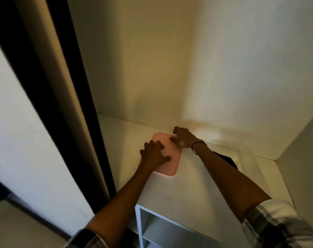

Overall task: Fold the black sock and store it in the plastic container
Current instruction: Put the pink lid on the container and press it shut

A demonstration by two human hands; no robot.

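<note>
Black sock (224,159) in clear container (241,153) | left hand (154,153), right hand (183,137) spread on pink lid (167,164) (flat on shelf (196,185))

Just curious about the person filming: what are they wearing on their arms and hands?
Both hands are bare, no gloves. The right hand has a thin black cord bracelet at the wrist. Plaid sleeves in grey and white are pushed up past the forearms. The left hand wears nothing visible.

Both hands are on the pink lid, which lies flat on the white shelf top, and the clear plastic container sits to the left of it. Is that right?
Not quite. In the head view the clear plastic container sits to the right of the pink lid, not the left, behind the right forearm. The rest holds: the left hand and right hand are both on the lid, which lies flat on the white shelf top.
</note>
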